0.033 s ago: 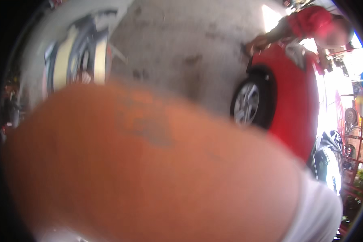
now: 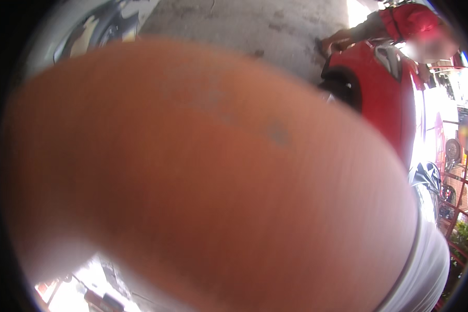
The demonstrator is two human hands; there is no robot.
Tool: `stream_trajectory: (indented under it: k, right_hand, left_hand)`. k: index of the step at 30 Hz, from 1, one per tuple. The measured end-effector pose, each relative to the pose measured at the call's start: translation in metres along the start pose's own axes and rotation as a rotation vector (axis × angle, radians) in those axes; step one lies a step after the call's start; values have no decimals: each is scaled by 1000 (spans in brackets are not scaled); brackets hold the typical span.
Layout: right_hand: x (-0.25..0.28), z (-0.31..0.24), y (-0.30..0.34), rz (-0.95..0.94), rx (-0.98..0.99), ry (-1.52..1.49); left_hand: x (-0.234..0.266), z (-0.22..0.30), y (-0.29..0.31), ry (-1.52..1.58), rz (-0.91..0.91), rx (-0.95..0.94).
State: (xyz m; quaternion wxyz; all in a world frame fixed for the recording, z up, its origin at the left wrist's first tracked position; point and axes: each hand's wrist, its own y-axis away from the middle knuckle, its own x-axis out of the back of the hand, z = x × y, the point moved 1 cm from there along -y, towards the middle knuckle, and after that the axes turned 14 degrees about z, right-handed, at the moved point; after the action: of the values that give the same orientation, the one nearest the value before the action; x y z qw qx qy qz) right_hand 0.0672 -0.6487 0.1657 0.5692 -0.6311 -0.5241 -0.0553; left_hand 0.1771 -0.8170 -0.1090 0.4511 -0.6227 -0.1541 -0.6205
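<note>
A bare arm of mine [image 2: 208, 171], blurred and very near, fills most of the head view. It comes in from the lower right, out of a light grey-white sleeve [image 2: 426, 265], and bends at the left. Faint grey marks show on its skin. Neither my left hand nor my right hand appears, so what they hold or touch is hidden. Past the arm stands a red car [image 2: 382, 93]. Its dark front tyre [image 2: 343, 86] is mostly covered by my arm.
Another person in a red top [image 2: 408, 23] leans over the car, one arm reaching down to it. Grey concrete floor [image 2: 234, 26] lies beyond my arm. A pale thing with dark and cream parts [image 2: 101, 31] stands far left. Red metal framework [image 2: 457, 208] and greenery [image 2: 465, 231] are at right.
My arm has risen in the view and now hides more floor, most of the car's wheel and much of the pale thing at left. A bright patch has opened below it at lower left.
</note>
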Motion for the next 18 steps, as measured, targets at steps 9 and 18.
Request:
stream_trajectory:
  k: [9, 18]
  right_hand:
    - [28, 79, 190, 780, -1697, -1519]
    - [24, 43, 251, 856, -1439, -1707]
  left_hand:
    - [126, 105, -78, 768, 347, -358]
    - [116, 167, -98, 819, 241, -530]
